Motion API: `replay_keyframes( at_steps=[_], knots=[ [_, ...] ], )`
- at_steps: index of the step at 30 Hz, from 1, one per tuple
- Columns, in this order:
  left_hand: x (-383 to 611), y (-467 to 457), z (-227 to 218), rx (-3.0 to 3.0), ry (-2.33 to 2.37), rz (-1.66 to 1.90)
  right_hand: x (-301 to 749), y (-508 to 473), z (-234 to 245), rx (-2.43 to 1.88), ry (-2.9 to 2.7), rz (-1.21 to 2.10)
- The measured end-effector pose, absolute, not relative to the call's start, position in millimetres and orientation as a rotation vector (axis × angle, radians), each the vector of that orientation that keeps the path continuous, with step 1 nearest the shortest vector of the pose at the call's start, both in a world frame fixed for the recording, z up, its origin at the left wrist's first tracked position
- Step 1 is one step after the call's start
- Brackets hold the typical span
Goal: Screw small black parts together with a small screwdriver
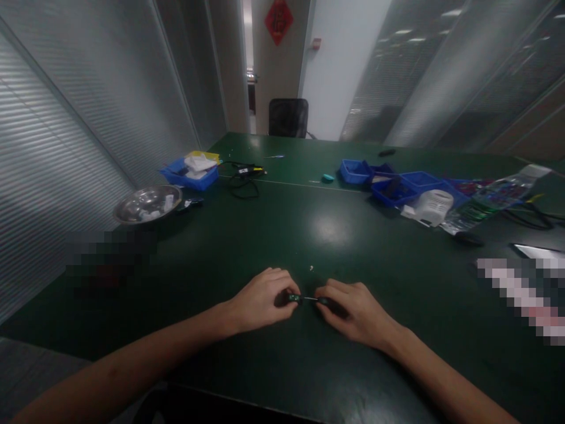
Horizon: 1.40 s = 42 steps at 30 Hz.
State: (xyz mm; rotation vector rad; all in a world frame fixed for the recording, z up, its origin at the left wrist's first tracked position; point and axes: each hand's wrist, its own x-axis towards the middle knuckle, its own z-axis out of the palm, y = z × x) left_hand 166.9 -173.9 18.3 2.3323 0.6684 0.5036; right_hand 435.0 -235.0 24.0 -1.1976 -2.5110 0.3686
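Left hand (262, 297) and right hand (353, 309) each pinch one end of a small dark green-tipped tool (304, 299), while a round steel bowl (127, 214) far left holds white bits.

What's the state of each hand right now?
Left hand: closed on a small green part.
Right hand: closed on a thin tool.

The left hand (260, 301) and right hand (355, 312) are bare, forearms (154, 353) too.

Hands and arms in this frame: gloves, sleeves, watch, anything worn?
Left hand and right hand are bare: no gloves, rings, watch or wristband visible. Arms are uncovered to the frame edge, no sleeves in view. Dim light could hide small details.
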Motion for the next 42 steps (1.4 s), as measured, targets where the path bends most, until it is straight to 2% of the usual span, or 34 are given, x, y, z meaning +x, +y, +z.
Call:
replay_keyframes(
  at_steps=[7, 16, 26, 32, 42],
  knots=[
    [167.3, -173.1, 16.0, 2.328, 0.658, 0.507, 434.4, -236.1, 23.1, -1.169, -2.504, 0.335],
    [165.6, -172.6, 16.2, 2.344, 0.634, 0.516, 434.6, -231.3, 24.8, -1.127, -2.264, 0.549],
    [166.7, -172.2, 17.2, 2.334, 0.621, 0.531, 426.9, -232.5, 23.0, -1.196, -2.453, 0.356],
    [166.0, -169.7, 14.8, 2.346, 0.601, 0.525, 423.7, -228.8, 23.0, -1.123, -2.321, 0.509],
    [132.4, -151.2, 23.8, 2.517, 0.389, 0.401, 434.1, -228.9, 22.8, -1.143, -2.160, 0.512]
  ],
)
